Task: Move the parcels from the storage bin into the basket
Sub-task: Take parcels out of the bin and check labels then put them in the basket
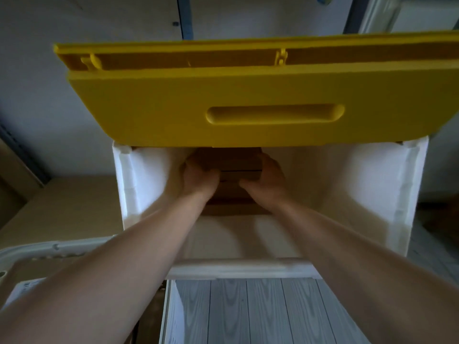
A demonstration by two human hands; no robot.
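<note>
While reaching deep inside the storage bin [387, 194], left hand [198, 176] and right hand [267, 178] gripping a brown parcel [238, 161] near its back wall, under the yellow lid [173, 108].

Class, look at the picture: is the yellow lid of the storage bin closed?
No: the yellow lid is raised, and both hands reach beneath it into the white bin.

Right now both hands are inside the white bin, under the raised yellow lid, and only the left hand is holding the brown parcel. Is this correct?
Not quite: the head view shows both hands on the brown parcel, the left hand and the right hand, one at each side. The rest stands: they are inside the white bin, under the raised yellow lid.
</note>
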